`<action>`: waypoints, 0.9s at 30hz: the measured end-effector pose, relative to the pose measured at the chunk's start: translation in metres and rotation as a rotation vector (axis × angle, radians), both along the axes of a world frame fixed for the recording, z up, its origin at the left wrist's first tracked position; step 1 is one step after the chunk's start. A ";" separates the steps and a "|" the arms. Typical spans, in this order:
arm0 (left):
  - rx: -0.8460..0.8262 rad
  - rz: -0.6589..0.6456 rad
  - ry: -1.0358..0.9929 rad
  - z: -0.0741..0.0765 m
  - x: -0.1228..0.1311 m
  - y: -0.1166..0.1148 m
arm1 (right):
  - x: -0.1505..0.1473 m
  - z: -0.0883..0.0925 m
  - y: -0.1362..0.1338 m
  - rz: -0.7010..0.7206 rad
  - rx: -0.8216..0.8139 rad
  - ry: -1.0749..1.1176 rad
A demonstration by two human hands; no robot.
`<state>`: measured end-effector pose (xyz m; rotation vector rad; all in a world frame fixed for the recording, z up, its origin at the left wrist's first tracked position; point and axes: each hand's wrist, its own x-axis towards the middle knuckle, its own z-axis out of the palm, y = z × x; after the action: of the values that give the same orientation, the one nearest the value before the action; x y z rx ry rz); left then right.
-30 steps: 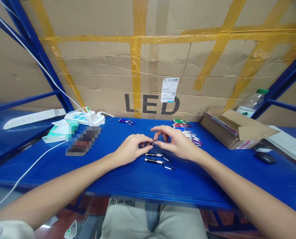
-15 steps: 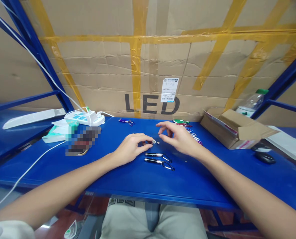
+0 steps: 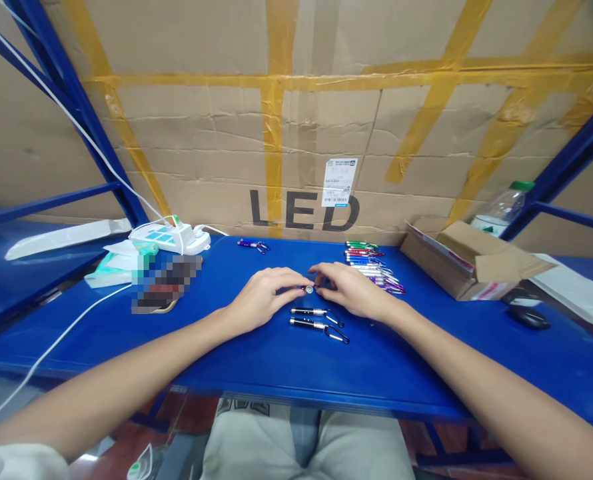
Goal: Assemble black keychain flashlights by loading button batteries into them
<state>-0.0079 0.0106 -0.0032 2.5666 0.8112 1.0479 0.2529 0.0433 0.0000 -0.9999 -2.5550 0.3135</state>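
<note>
My left hand (image 3: 259,297) pinches a small round silver disc (image 3: 309,289), which looks like a button cell, between thumb and fingertips just above the blue table. Opposite it, my right hand (image 3: 349,288) has its thumb and fingers drawn together where a smaller disc lay; that disc is now hidden by the fingers. Nearer to me, two black pen-shaped keychain lights lie side by side, the upper light (image 3: 309,311) and the lower light (image 3: 307,323), each with a carabiner clip. Past my right hand are several coloured keychain lights (image 3: 359,254) in a row.
A blue keychain light (image 3: 249,243) lies at the back. To the left are a white power strip (image 3: 169,237), a tissue pack (image 3: 119,262) and a blurred-out phone-like item (image 3: 166,283). On the right stand an open cardboard box (image 3: 469,263), a bottle (image 3: 504,207) and a black mouse (image 3: 529,317).
My right hand has come down and left, its fingers closing where the small disc lay beside the left fingertips. More of the coloured lights show behind it. My left hand has hardly moved.
</note>
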 end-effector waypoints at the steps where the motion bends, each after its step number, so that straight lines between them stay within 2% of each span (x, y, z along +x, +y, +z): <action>1: 0.000 -0.001 0.002 0.000 0.000 0.000 | -0.001 0.000 0.000 0.003 0.000 0.002; 8: -0.011 0.027 0.038 0.000 0.000 0.000 | -0.003 -0.001 -0.002 0.025 -0.006 0.023; 12: -0.022 0.086 0.070 0.000 0.000 0.000 | -0.002 0.001 -0.002 0.026 0.004 0.049; 17: -0.065 0.170 0.101 0.000 -0.001 0.001 | -0.003 0.012 -0.006 0.000 -0.022 0.285; 20: -0.082 0.183 0.097 0.001 -0.001 0.001 | -0.007 0.016 -0.013 0.035 -0.050 0.411; 27: -0.075 0.164 0.097 0.002 0.001 -0.001 | -0.013 0.021 -0.024 0.083 0.035 0.356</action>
<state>-0.0070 0.0097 -0.0008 2.5388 1.0811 0.9230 0.2400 0.0189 0.0209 -0.7492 -2.2720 0.4265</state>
